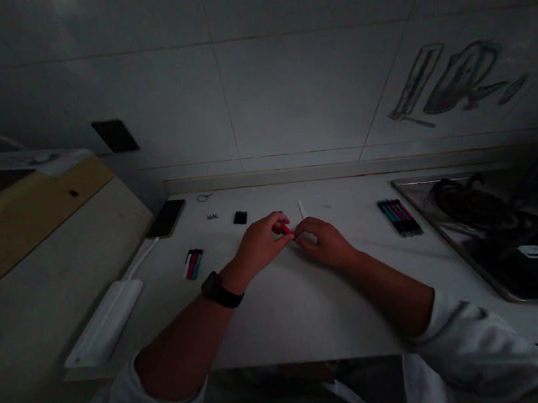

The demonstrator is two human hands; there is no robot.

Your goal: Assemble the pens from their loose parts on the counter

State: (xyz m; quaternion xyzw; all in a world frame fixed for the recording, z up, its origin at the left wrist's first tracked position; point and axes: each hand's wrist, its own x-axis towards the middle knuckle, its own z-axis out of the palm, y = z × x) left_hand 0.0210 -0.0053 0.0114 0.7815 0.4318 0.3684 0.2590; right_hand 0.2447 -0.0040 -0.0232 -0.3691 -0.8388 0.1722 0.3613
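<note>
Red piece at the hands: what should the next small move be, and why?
Probably a gentle turn by the right hand at the lower end of the red piece, with the left hand steadying it: the left pinches the piece and the right meets that end, though dimness hides what the right grips.

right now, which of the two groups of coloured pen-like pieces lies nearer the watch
The left group, close beside the black watch on the left wrist; the other group lies right of the right hand.

The red piece point(285, 228) — partly hidden by the hands point(261, 240) point(324, 242) — is too small to identify.
</note>
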